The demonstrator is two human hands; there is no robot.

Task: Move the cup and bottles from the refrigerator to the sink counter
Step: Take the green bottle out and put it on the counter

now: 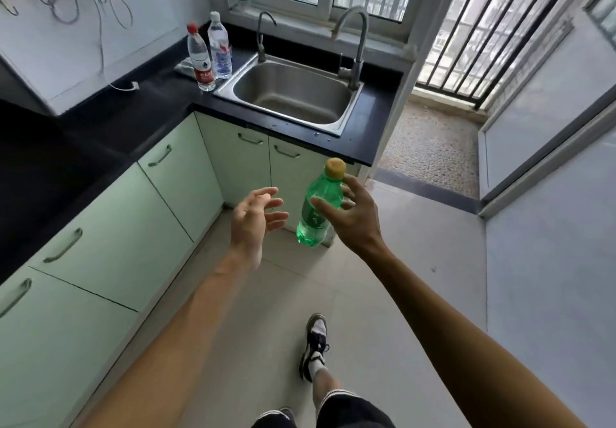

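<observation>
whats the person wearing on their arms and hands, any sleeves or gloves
Nothing visible: the left hand and right hand are ungloved, with no rings, watch or bracelet showing; the left forearm and right forearm are bare, no sleeves in view.

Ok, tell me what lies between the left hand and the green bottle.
Nothing. In the head view the stretch from the left hand to the green bottle is bare air, with only floor and a cabinet door behind it.
</observation>
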